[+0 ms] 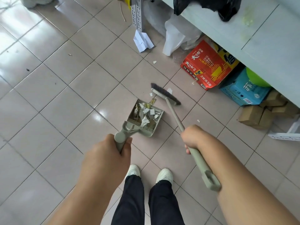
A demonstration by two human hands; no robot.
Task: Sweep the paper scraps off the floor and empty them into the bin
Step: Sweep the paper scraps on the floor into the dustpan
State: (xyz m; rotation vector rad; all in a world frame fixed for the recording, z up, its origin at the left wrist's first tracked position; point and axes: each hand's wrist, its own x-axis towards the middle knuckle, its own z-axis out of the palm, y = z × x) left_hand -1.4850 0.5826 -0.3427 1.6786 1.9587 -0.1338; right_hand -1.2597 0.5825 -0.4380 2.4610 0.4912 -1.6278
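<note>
A grey-green dustpan (158,122) rests on the tiled floor in front of my feet, filled with torn paper scraps (146,113). My left hand (112,153) grips its upright handle. My right hand (191,138) grips the grey-green handle of a broom (165,95), whose dark bristles touch the floor just beyond the pan's mouth. Small white scraps lie by the broom head (169,90), further out (154,62) and to the right of the handle (198,120). A larger folded white paper (142,40) lies farther away. No bin is in view.
A pale counter (259,39) runs along the right, with a red carton (206,67), a blue carton (243,90), brown boxes (263,112) and a white plastic bag (175,36) beneath it. A perforated metal rail (138,12) stands at the top. My white shoes (149,174) stand behind the pan.
</note>
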